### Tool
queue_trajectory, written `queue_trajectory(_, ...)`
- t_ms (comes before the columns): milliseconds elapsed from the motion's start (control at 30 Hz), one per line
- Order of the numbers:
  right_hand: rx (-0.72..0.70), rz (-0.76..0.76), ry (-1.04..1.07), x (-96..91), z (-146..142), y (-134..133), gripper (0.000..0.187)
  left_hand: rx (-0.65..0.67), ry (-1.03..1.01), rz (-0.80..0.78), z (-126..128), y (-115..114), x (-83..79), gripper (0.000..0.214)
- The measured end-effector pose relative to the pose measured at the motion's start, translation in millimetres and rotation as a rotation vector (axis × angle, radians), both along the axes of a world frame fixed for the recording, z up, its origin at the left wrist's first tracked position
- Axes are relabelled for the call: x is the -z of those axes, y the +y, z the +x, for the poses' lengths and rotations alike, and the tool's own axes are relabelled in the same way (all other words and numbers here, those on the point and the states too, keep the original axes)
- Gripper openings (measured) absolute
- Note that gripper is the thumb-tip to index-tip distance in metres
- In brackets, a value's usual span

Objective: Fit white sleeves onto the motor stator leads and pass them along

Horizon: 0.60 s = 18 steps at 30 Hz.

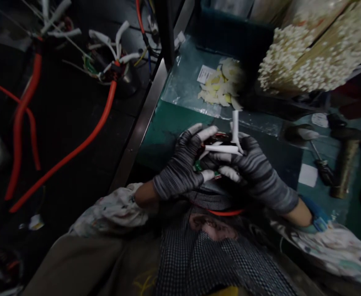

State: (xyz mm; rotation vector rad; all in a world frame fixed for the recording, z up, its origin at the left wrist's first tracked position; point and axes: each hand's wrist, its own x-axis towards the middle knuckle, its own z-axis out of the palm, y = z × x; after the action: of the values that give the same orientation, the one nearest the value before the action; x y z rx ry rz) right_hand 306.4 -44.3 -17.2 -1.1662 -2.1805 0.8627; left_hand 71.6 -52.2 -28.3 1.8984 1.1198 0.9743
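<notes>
My left hand [183, 160], in a grey striped glove with white fingertips, grips the left side of a wired assembly with white sleeves [221, 149]. My right hand [256, 166], gloved alike, is closed round its right side. One white sleeve stands up from the assembly and another lies across it. Bits of green board and dark red wire show between my fingers, while its underside is hidden. A red cable [225, 213] crosses my lap just below.
Similar assemblies with red cables [98, 125] stand at left beyond the metal table edge [140, 119]. A clear bag of pale yellow pieces [220, 88] lies ahead. Bundles of white-tipped strands [316, 61], a screwdriver [323, 170] and a hammer [345, 168] are at right.
</notes>
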Motion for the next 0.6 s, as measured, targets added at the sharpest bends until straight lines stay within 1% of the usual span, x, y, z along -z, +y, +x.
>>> queue_trajectory(33, -0.074, 0.010, 0.007, -3.5, -2, 10, 0.036, 0.051, -0.022, -0.045, -8, 10, 1.4, 0.090)
queue_trajectory(100, -0.168, 0.026, 0.024, -7.4, -4, 28, 0.034, 0.158, -0.036, -0.145, -24, 28, 2.2, 0.092)
queue_trajectory(133, -0.179, 0.037, 0.034, -7.5, -5, 35, 0.035, 0.188, -0.012, -0.174, -31, 35, 1.3, 0.092)
queue_trajectory(167, -0.177, 0.048, 0.042, -6.2, -7, 40, 0.035, 0.180, 0.041, -0.166, -36, 40, -0.2, 0.092)
queue_trajectory(200, -0.163, 0.060, 0.049, -3.7, -9, 43, 0.036, 0.127, 0.113, -0.107, -40, 43, -2.4, 0.094)
queue_trajectory(267, -0.121, 0.091, 0.080, 3.8, -14, 45, 0.035, -0.064, 0.278, 0.127, -41, 40, -8.1, 0.097)
queue_trajectory(300, -0.102, 0.104, 0.107, 8.0, -16, 45, 0.035, -0.126, 0.356, 0.253, -39, 37, -11.5, 0.091)
queue_trajectory(333, -0.080, 0.117, 0.138, 11.8, -18, 43, 0.033, -0.121, 0.433, 0.353, -36, 33, -15.1, 0.073)
queue_trajectory(367, -0.036, 0.139, 0.162, 14.7, -18, 41, 0.032, -0.079, 0.508, 0.432, -32, 28, -19.0, 0.051)
queue_trajectory(400, 0.033, 0.170, 0.173, 16.3, -16, 40, 0.030, -0.008, 0.579, 0.483, -28, 24, -23.1, 0.032)
queue_trajectory(433, 0.118, 0.209, 0.170, 16.3, -12, 39, 0.028, 0.062, 0.635, 0.513, -24, 21, -27.2, 0.020)
queue_trajectory(500, 0.325, 0.313, 0.114, 11.9, 4, 41, 0.025, 0.143, 0.694, 0.541, -16, 15, -35.0, 0.009)
queue_trajectory(533, 0.427, 0.378, 0.075, 8.1, 16, 44, 0.022, 0.154, 0.718, 0.553, -14, 12, -38.3, 0.007)
queue_trajectory(600, 0.587, 0.495, 0.001, 0.6, 41, 55, 0.019, 0.138, 0.787, 0.623, -11, 4, -42.9, 0.014)
